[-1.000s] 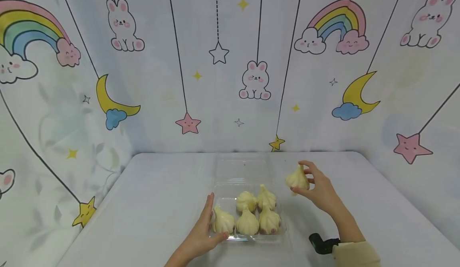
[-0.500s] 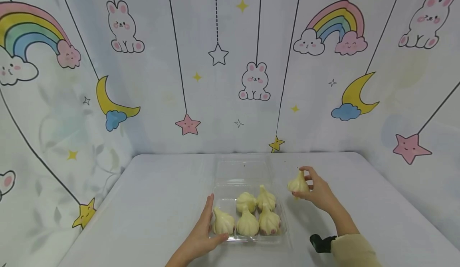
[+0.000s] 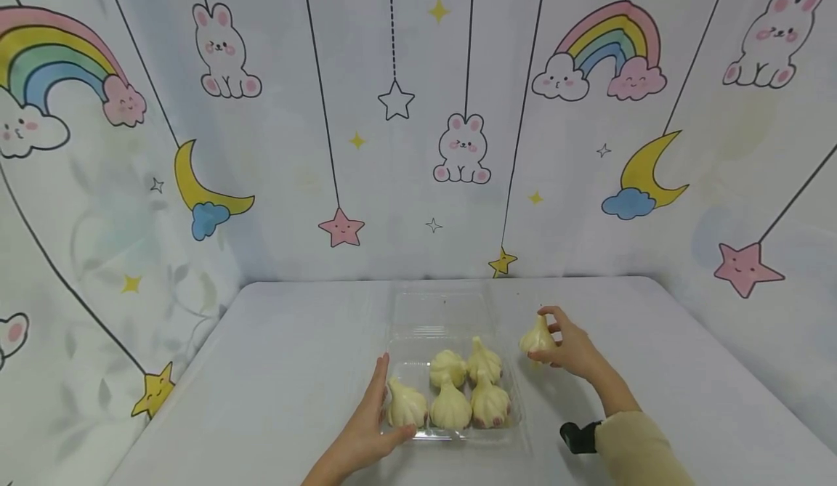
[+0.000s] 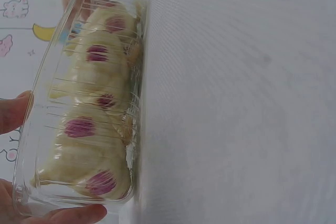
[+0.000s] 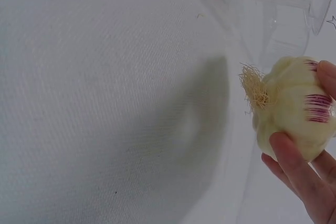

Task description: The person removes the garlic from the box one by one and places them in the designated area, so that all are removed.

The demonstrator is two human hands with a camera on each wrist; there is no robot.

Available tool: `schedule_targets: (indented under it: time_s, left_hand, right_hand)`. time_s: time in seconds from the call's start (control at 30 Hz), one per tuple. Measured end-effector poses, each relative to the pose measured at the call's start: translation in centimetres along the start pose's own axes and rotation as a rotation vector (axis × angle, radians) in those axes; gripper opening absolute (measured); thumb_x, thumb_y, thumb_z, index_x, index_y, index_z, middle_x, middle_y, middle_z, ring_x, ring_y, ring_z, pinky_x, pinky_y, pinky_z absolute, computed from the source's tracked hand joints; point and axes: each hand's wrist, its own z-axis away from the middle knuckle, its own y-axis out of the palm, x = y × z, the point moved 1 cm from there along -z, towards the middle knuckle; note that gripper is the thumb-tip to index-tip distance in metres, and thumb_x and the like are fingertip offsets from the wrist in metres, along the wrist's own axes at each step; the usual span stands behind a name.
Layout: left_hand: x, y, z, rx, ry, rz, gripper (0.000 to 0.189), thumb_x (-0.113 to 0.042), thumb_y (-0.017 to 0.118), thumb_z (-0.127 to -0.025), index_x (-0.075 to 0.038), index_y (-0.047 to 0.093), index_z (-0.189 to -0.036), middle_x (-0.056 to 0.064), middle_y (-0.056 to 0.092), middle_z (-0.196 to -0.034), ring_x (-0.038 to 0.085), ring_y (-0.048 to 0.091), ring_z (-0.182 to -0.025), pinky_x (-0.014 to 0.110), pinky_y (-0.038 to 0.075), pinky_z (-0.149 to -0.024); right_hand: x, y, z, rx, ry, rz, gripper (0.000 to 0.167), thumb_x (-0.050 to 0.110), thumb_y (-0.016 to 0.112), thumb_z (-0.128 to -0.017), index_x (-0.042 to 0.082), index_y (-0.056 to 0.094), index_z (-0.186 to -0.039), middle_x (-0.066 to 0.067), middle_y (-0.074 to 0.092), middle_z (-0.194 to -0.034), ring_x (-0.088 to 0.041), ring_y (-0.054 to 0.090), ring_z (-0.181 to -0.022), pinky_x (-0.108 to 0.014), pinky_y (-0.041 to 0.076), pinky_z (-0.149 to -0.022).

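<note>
My right hand grips a pale garlic bulb to the right of the clear plastic container, above the tabletop. In the right wrist view, this bulb has purple streaks and a tuft of dry roots that points down to the table. Several more bulbs sit in the container, two behind and three along the front. My left hand rests at the container's front left corner, fingers straight along its left side and thumb at its front. The left wrist view shows purple-streaked bulbs through the container's ribbed wall.
The container's clear lid lies folded back on the white table. A black device is strapped at my right wrist, by a cream sleeve. Behind the table hangs a curtain printed with rabbits, stars and rainbows.
My right hand has come down a little with the garlic bulb, then slightly left towards the container. The left hand and the bulbs in the container have stayed in place.
</note>
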Motion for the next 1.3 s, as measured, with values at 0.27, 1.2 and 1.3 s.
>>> schedule_targets:
  time_s: [0.27,1.2,1.3]
  left_hand:
    - [-0.01,0.04,0.04,0.000,0.002,-0.006,0.104,-0.020,0.070,-0.081,0.000,-0.010,-0.144,0.033,-0.014,-0.144,0.063,0.015,-0.121,0.065,0.036,-0.088]
    - [0.29,0.10,-0.05,0.000,0.003,-0.004,0.104,-0.021,0.070,-0.081,0.000,-0.011,-0.143,0.033,-0.014,-0.144,0.063,0.015,-0.121,0.064,0.036,-0.088]
    - [0.29,0.09,-0.09,-0.003,0.003,-0.011,0.104,-0.021,0.070,-0.081,0.000,-0.011,-0.144,0.033,-0.014,-0.144,0.063,0.016,-0.121,0.064,0.037,-0.088]
  right_hand:
    - [-0.66,0.29,-0.44,0.024,0.015,0.019,0.077,0.013,0.079,-0.071,0.004,0.030,-0.129,-0.034,0.047,-0.113,-0.032,0.061,-0.084,-0.034,0.055,-0.056]
    - [-0.33,0.22,-0.32,0.073,0.098,0.063,0.082,0.011,0.078,-0.070,-0.003,0.024,-0.131,-0.037,0.043,-0.119,-0.034,0.057,-0.085,-0.038,0.054,-0.059]
    - [-0.30,0.06,-0.30,0.066,0.094,0.073,0.087,0.011,0.078,-0.070,-0.003,0.020,-0.133,-0.038,0.041,-0.121,-0.043,0.055,-0.096,-0.039,0.054,-0.060]
